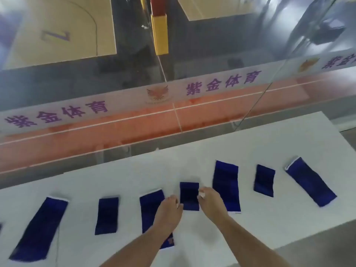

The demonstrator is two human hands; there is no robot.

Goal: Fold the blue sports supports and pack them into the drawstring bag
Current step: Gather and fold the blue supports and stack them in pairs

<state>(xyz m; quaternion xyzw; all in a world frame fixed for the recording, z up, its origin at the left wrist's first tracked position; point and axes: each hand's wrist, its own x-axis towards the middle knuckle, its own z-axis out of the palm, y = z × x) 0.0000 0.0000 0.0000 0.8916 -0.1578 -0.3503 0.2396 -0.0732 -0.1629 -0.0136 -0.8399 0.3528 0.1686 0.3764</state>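
Several dark blue sports supports lie in a row on a white table (192,157). A small folded support (189,195) sits in the middle. My left hand (168,211) touches its left edge and my right hand (211,201) pinches its right edge, something small and white showing at my fingertips. My left forearm covers part of a longer support (149,211). Other supports lie at the far left (39,230), left of centre (107,215), right of centre (226,185), further right (264,180) and far right (310,181). No drawstring bag is in view.
A glass barrier with a white band of purple characters (223,84) stands just behind the table's far edge. Beyond it lie an orange track and a sports court. The table's right end (327,120) and near edge drop to grey floor (317,247).
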